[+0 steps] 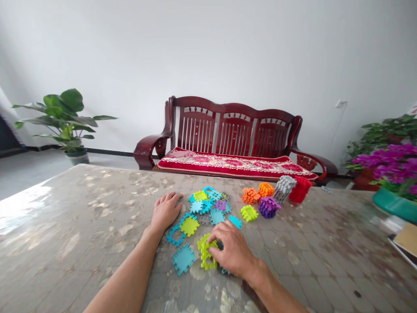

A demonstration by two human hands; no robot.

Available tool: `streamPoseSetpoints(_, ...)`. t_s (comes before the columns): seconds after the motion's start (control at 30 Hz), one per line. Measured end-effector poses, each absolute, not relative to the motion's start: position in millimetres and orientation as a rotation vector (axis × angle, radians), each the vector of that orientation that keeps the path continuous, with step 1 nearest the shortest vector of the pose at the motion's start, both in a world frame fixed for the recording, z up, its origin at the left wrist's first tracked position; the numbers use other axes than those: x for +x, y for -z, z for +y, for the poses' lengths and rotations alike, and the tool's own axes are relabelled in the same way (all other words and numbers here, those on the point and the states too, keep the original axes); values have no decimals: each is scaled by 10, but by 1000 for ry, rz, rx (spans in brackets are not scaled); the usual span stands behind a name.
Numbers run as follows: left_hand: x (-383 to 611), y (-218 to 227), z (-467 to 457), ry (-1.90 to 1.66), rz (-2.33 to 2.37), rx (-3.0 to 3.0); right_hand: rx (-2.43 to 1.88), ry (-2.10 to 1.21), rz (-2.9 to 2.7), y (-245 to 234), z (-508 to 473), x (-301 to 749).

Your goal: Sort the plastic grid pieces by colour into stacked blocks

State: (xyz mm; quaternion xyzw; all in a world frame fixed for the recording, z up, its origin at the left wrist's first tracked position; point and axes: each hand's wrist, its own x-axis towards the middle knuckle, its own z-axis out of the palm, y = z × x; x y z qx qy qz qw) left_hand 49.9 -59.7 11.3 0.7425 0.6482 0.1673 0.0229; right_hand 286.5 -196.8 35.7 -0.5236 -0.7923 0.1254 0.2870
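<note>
Several flat interlocking plastic tiles (205, 206) in blue, lime and purple lie scattered on the table (81, 217). My left hand (166, 211) rests flat on the table, fingers stretched out, touching the left edge of the tile pile. My right hand (230, 252) is curled over a lime-green tile piece (205, 252), fingers pinching it; a blue tile shows under the palm. A loose blue tile (183, 259) lies just left of it. Farther back stand assembled cubes: orange (250, 195), lime (249, 213), purple (269, 206), grey (284, 188), red (299, 189).
A dark red wooden bench (228, 130) with a red cushion stands behind the table. A leafy plant (65, 117) is at the far left. Purple flowers (391, 163) in a green pot and a book edge (405, 239) sit at the table's right.
</note>
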Motion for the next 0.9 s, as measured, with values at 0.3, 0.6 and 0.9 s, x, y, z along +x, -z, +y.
streamPoseSetpoints(0.3, 489, -98, -584, -523, 2002, 2310, -1381, -367, -1531, -223, -1658, 3239)
streamPoseSetpoints(0.6, 491, -101, -585, -514, 2007, 2313, -1477, -272, -1624, -38, -1605, 3388)
streamPoseSetpoints(0.9, 485, -96, -584, -520, 2000, 2295, -1548, -353, -1686, -125, -1664, 3356)
